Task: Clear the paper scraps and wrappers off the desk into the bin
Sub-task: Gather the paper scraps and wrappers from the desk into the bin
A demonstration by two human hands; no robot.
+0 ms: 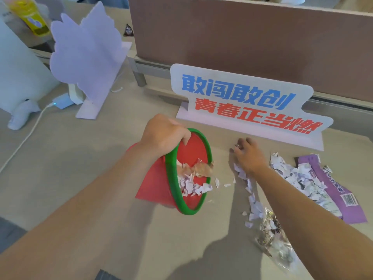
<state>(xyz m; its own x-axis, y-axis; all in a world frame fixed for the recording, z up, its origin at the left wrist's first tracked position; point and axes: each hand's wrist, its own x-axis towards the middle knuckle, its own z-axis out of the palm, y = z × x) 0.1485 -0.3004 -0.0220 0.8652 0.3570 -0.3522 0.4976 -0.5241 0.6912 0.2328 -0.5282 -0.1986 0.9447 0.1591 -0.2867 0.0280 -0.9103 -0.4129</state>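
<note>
Red plastic bin with green rim [187,174] — tilted, left hand [163,136] clamped on rim. Right hand [249,156], fingers spread, rests on torn white paper scraps [292,174]. Scraps are light, loose — sweep, don't pinch.

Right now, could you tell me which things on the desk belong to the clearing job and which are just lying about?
Job: bin held tilted by the left hand; right hand on the paper scraps; purple wrapper; clear wrapper.

Lying about: slogan sign; lilac stand; charger; yellow bottle.
</note>
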